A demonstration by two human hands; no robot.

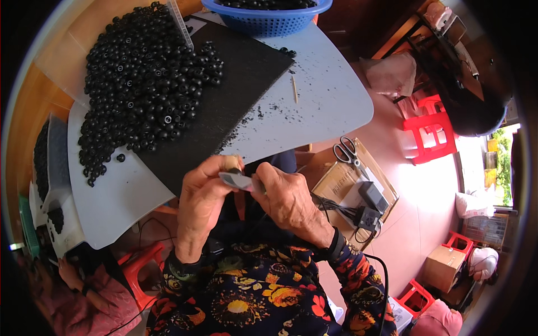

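My left hand [203,193] is closed just off the table's near edge, pinching a small black piece [235,171], partly hidden by the fingers. A tan covering [231,162] shows at one of its fingertips. My right hand [288,199] is closed around a flat grey blade-like tool [238,180], its end touching or nearly touching the black piece. Beyond my hands lies a dark mat [224,95] on the white table [330,95]. A large heap of small round black parts [151,78] covers the mat's left side and spills onto the table.
Black crumbs and a thin wooden stick [295,88] lie right of the mat. A blue basket [266,25] of black parts stands at the far edge. Scissors [348,152] and black adapters [370,204] rest on a cardboard box [330,185] at right. Another person's arm [73,274] shows lower left.
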